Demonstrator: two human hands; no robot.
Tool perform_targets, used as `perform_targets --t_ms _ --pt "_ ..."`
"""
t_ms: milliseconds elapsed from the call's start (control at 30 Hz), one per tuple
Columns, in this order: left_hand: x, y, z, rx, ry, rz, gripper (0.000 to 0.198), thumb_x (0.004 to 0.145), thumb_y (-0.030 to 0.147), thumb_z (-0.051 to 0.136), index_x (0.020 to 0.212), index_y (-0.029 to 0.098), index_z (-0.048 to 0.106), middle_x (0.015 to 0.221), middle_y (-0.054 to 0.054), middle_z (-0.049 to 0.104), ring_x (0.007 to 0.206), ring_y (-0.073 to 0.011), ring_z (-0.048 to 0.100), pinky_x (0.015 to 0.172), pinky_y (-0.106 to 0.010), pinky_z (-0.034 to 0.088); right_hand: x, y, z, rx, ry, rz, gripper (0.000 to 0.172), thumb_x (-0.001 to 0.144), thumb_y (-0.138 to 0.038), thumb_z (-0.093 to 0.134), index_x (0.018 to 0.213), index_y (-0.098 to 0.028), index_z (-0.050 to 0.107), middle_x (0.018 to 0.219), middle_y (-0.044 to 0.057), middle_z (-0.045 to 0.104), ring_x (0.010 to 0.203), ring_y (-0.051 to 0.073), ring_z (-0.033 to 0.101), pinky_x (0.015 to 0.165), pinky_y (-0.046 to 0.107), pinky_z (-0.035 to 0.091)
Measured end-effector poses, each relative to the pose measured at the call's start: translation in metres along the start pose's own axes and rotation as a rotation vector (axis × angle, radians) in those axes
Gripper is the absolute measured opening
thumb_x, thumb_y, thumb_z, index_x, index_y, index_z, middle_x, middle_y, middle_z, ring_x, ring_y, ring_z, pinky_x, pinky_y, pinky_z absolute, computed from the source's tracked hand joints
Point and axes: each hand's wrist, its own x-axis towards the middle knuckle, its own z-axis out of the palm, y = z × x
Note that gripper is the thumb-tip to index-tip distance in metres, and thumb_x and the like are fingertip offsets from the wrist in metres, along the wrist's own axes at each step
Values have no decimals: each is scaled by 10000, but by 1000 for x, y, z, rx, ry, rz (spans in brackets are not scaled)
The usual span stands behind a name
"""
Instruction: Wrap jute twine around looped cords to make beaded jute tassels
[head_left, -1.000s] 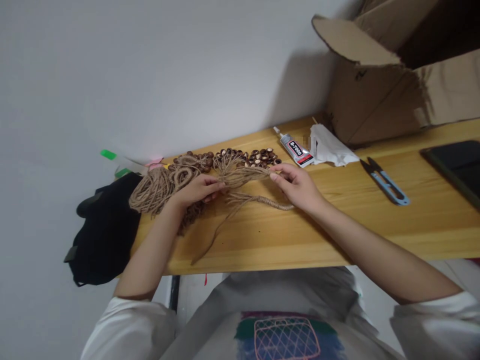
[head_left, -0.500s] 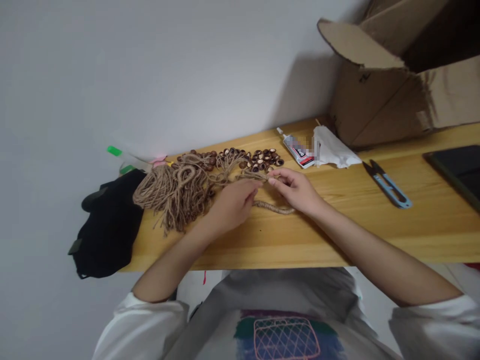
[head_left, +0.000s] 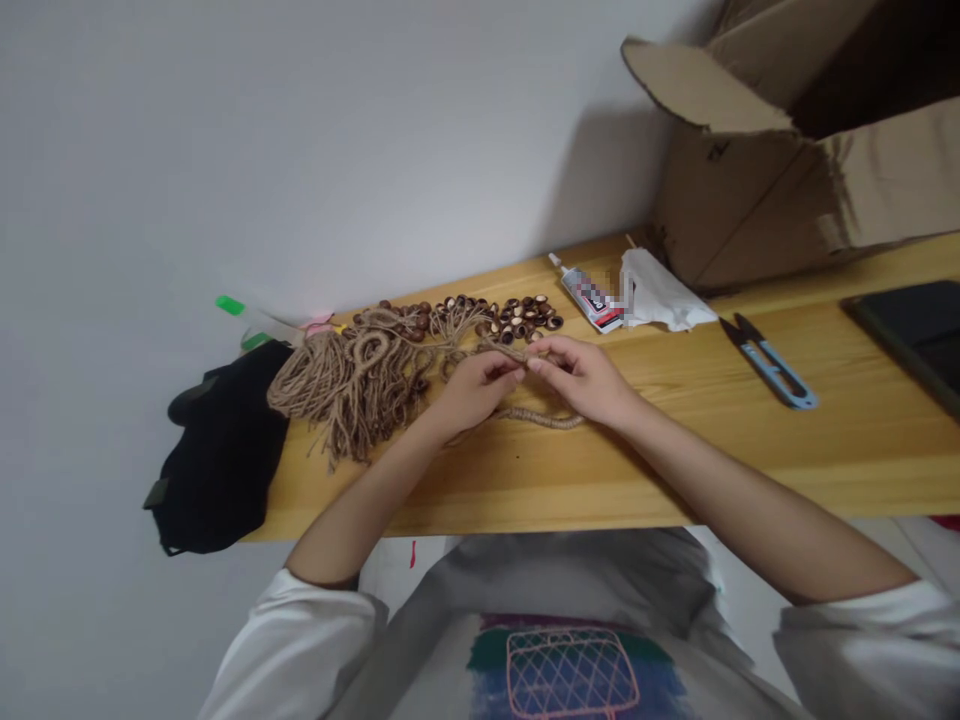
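Note:
My left hand [head_left: 480, 388] and my right hand [head_left: 581, 378] meet over the middle of the table, fingertips close together. Both are closed on thin brown twine [head_left: 510, 350], pinched between thumb and fingers. A wrapped length of twine cord [head_left: 547, 420] curves on the wood just below them. Left of my hands lies a large bundle of twine strands [head_left: 337, 390], with a wrapped loop on top. Behind my fingers sit many small brown half-shell pieces [head_left: 525, 315], some showing pale insides. My fingers hide the exact spot where the strands cross.
A glue tube [head_left: 589, 295] lies at the back beside a white cloth [head_left: 664, 290]. Blue thread snips [head_left: 772, 365] rest to the right, near a dark flat object [head_left: 911, 335]. A cardboard box [head_left: 750, 200] stands at the back right. Black fabric [head_left: 225, 450] hangs over the left end.
My left hand has turned slightly, its fingertips now pinching the twine nearer to my right fingertips. My right hand keeps its pinch. The whole view has shifted a little.

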Motion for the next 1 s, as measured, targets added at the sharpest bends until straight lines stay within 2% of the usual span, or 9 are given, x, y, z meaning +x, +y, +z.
perform_targets --t_ms 133,233,333,467,567,700,900,1000 --pt "-1 4 0 250 48 122 227 853 245 507 715 118 634 657 -15 619 620 -112 523 603 -231 397 0 -1 0 -75 11 7 259 811 -312 516 941 -131 648 602 -15 561 536 114 455 546 224 343" --pt "-3 8 0 505 36 232 269 882 221 463 686 131 624 651 -28 628 642 -131 556 637 -249 409 -2 -2 0 -176 13 3 276 827 -310 501 978 -139 657 674 21 636 565 134 505 574 237 370" --pt "-6 12 0 800 -49 287 288 910 183 387 763 124 628 734 -71 675 708 -168 613 690 -284 439 -5 -6 1 -425 36 22 308 852 -326 479 1053 -180 661 723 40 685 594 168 553 579 257 360" --pt "-9 12 -1 1041 -208 234 249 880 106 372 951 90 610 857 -131 699 764 -208 656 674 -298 476 -10 -13 6 -767 44 76 338 885 -360 446 1148 -271 639 814 43 735 696 227 639 579 278 337" --pt "-12 10 -2 1058 -248 237 251 876 117 367 947 80 605 830 -147 692 746 -228 661 658 -320 495 -12 -17 10 -874 11 45 337 906 -360 415 1161 -311 631 937 27 743 775 235 665 573 278 326" --pt "-16 7 -4 1025 -242 307 277 877 132 344 858 83 616 781 -146 680 706 -225 645 649 -325 493 -14 -20 12 -949 -47 23 350 925 -351 379 1173 -323 624 983 21 737 779 229 668 546 281 291" --pt "-19 0 -1 828 -106 336 282 860 138 361 693 134 588 656 -82 642 616 -168 600 618 -270 445 -16 -26 17 -1107 -111 14 366 921 -307 363 1188 -277 610 901 72 720 694 210 646 509 291 211" --pt "-21 -2 -1 748 -108 283 302 872 154 370 651 145 575 623 -68 630 595 -158 592 602 -258 428 -17 -29 23 -1160 -147 10 338 909 -285 386 1142 -252 628 832 89 706 670 219 642 508 296 202"
